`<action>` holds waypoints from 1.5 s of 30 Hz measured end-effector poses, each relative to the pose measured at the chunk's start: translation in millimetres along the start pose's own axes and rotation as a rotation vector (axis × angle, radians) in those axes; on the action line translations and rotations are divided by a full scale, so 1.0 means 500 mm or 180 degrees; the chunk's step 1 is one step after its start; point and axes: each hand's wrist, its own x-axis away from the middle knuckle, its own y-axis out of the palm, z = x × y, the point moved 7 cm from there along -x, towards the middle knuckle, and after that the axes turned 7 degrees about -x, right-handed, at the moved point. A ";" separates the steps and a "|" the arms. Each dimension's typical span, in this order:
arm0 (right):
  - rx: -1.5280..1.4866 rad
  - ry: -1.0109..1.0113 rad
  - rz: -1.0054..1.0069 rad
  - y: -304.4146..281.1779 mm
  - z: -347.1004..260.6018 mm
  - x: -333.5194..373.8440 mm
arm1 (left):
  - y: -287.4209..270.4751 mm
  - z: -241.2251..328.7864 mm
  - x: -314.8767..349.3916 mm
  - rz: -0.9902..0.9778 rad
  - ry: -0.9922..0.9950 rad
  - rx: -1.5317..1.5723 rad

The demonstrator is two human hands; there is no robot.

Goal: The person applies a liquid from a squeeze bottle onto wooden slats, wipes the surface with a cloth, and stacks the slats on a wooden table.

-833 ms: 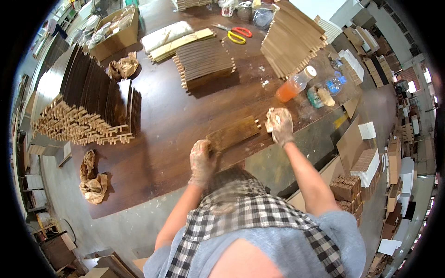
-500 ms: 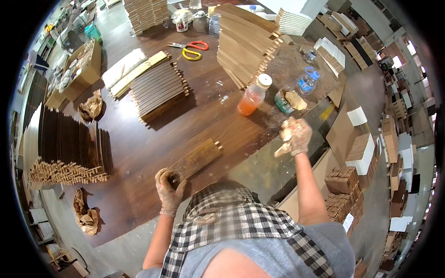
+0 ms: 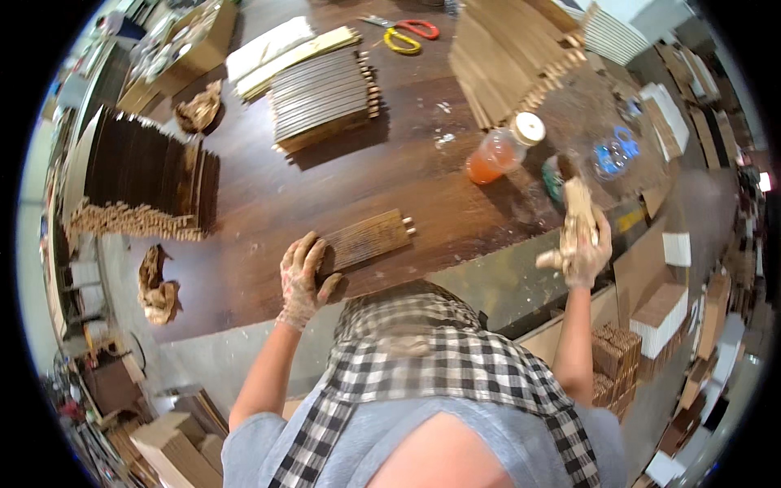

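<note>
A narrow brown wooden board (image 3: 368, 241) with pale dowels at its right end lies near the table's front edge. My left hand (image 3: 301, 278), in a stained thin glove, grips its left end, with the fingers on the far side and the thumb on the near side. Off to the right, my right hand (image 3: 594, 256) is closed around a crumpled, tan-stained rag (image 3: 578, 218), held up by the table's right edge. Just beyond the rag stands a green container (image 3: 554, 180), partly hidden by it.
A bottle of orange liquid (image 3: 493, 159) and a clear blue-capped bottle (image 3: 612, 154) stand at the right. Stacked doweled boards (image 3: 321, 98) lie farther back, near scissors (image 3: 403, 37). Another board stack (image 3: 138, 175) and crumpled brown paper (image 3: 157, 285) are at the left.
The view has shifted, so the table's things sit farther up and mostly to the right. My left fingers have straightened along the board's end. The rag is now upright in my right hand, near the green container.
</note>
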 end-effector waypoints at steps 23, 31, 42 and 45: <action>0.0653 -0.0534 -0.2665 0.427 -0.034 0.210 | 0.010 -0.008 0.010 -0.0065 -0.0111 0.0036; -0.0350 0.0598 -0.1938 0.323 0.001 0.187 | 0.006 -0.011 0.008 -0.0137 -0.0220 0.0025; 0.1783 -0.2004 -0.1949 0.336 -0.086 0.309 | 0.005 -0.015 0.005 -0.0220 -0.0237 0.0392; 0.1661 -0.2244 -0.2284 0.399 -0.118 0.364 | 0.000 -0.020 0.006 -0.0117 -0.0162 0.0474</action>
